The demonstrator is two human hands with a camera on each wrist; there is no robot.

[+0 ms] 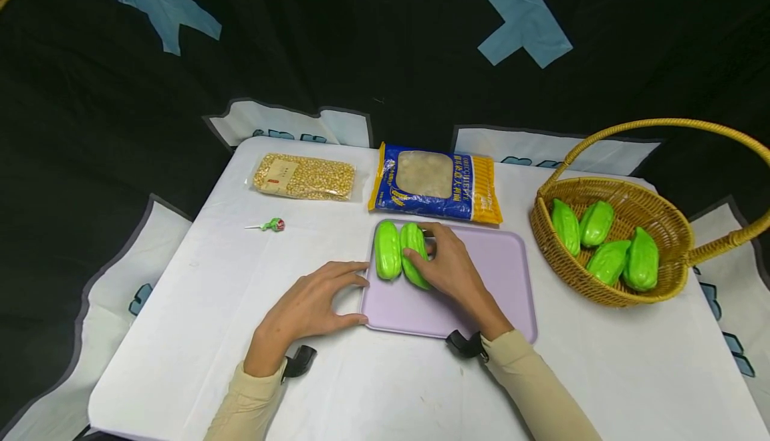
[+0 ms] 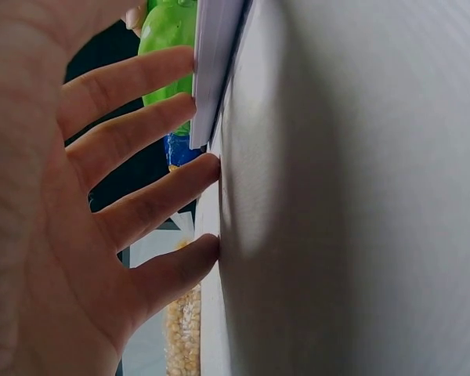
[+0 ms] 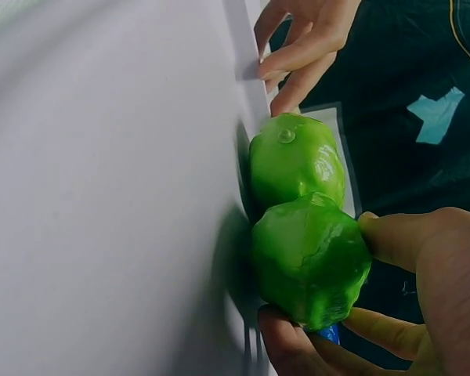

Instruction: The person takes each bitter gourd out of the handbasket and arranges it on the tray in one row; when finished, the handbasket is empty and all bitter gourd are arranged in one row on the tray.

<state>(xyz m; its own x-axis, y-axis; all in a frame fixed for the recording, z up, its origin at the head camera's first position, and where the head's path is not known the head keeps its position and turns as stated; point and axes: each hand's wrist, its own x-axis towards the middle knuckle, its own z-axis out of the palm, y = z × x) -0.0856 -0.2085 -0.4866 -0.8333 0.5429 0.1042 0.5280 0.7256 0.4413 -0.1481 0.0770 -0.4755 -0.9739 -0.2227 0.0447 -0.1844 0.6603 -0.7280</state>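
Two shiny green, ridged, gourd-like vegetables lie side by side on the left part of a lilac tray (image 1: 475, 274). My right hand (image 1: 448, 264) pinches the right-hand green vegetable (image 3: 309, 262) between thumb and fingers. It touches the left-hand green vegetable (image 1: 388, 250), also seen behind it in the right wrist view. My left hand (image 1: 313, 301) is at the tray's left edge with fingers spread. In the left wrist view, fingertips (image 2: 182, 106) of that hand touch the tray rim, and others reach down to the white tabletop.
A yellow wicker basket (image 1: 544, 237) with a tall handle holds several similar green vegetables at the right. Behind the tray lies a blue and yellow pasta bag (image 1: 424, 175). A corn kernel pack (image 1: 325, 179) and a lollipop (image 1: 275, 224) lie at the left.
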